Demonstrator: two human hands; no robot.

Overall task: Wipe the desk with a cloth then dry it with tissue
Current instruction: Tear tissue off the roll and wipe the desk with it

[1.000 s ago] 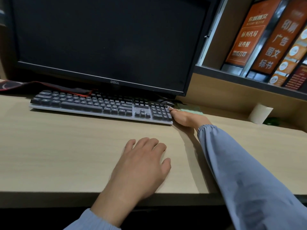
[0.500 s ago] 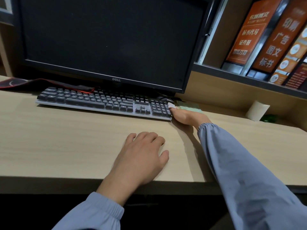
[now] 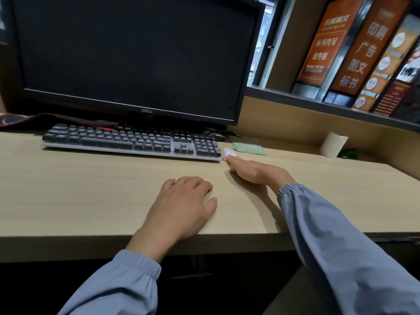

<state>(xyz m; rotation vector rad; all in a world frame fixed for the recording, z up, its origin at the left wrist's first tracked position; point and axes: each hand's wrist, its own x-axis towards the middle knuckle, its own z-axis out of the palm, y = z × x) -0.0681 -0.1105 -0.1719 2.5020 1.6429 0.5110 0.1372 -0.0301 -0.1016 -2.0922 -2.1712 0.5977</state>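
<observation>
Light wood-look bench [image 3: 68, 189] fills most of the head view, with a black monitor [image 3: 136, 57] at the back and a dark keyboard [image 3: 127, 142] in front of it. Left hand [image 3: 181, 205] lies palm down on the bench near the front edge, fingers loose, holding nothing. Right hand [image 3: 256, 171] is further back and pinches a small white tissue [image 3: 227, 153], which pokes out past its fingertips just beside the keyboard's right end. Green cloth [image 3: 248, 147] lies flat on the bench just behind that tissue, apart from both hands. Pale paper roll [image 3: 333, 144] stands upright by the back wall, well off to the right. Red and black mat [image 3: 34, 119] peeks out behind the keyboard's left end.
</observation>
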